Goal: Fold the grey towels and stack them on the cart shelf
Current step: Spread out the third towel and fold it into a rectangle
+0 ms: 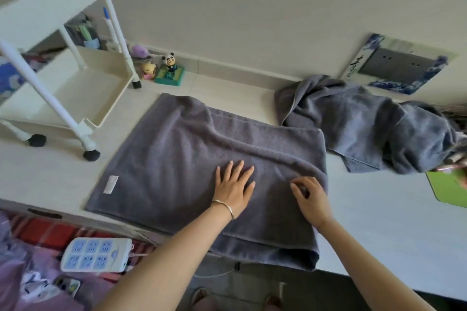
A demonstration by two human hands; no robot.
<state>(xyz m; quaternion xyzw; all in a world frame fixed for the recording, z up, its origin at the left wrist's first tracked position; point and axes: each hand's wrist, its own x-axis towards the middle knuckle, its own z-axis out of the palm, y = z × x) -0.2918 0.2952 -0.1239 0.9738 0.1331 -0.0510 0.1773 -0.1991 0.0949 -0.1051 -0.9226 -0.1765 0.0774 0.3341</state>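
Two hands on flat towel (177,159) on table (379,214): left hand (233,184) spread, pressing centre; right hand (312,197) pinches fabric beside right edge. Long axis runs left-right; cart shelf (83,101) sits left, nearer left hand.

Bare bench (63,171) lies open between the spread towel (177,159) and the cart (116,102) on the left; crumpled towels (366,129) block the far right.
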